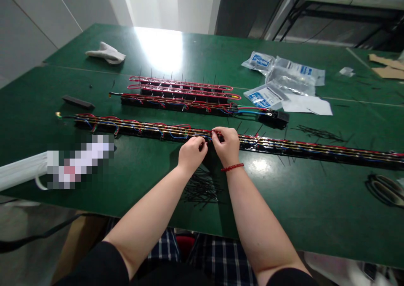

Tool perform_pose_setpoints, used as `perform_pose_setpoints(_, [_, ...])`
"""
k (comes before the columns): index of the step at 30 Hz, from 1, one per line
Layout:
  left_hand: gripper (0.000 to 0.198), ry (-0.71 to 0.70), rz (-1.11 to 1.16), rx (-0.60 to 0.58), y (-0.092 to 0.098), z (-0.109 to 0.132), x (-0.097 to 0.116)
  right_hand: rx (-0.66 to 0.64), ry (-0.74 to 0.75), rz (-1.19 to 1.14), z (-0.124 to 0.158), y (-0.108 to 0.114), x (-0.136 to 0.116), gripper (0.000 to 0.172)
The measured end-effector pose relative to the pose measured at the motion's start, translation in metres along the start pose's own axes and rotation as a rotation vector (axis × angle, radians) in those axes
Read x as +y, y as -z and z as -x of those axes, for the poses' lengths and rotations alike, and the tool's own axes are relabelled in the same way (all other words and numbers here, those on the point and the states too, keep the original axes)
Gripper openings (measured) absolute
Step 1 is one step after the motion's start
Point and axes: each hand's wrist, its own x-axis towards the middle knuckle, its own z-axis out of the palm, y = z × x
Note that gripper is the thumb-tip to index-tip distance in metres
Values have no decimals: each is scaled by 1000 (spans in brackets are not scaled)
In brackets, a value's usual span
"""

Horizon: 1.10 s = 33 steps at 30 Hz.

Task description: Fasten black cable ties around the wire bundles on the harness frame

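A long black bar [303,147] carrying red, blue and yellowish wires lies across the table in front of me. Near its middle, my left hand [192,152] is closed in a pinch at the near edge. My right hand [227,146], with a red bead bracelet [232,167] at the wrist, pinches at the wires just beside it. Whatever is between the fingers of either hand is too small to make out. Thin black cable ties [202,188] lie in a loose pile below my hands. Several more tie ends stick up from the bar to the right.
Behind the bar lie a shorter wired bar [176,104] and looped red tubes [186,84]. Plastic bags [292,78] sit at the back right, a white glove [107,53] at the back left. Scissors [386,189] rest far right; more ties [320,132] lie beyond the bar.
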Motion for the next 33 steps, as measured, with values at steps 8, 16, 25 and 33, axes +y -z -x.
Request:
perform_pose_setpoints(8, [14,-13,38,124,2,2,2,-2,1,-58,2,2,-1,10])
perform_pose_setpoints(16, [15,-5,157,122,3,1,-2,-16,-79,-120,4,3,-5,10])
perform_pose_setpoints(25, [5,75,384,120,1,-2,-5,-8,-43,-104,3,2,-3,9])
perform_pose_setpoints(33, [8,18,570,60,-6,-4,-10,-25,-52,-110,3,3,-3,11])
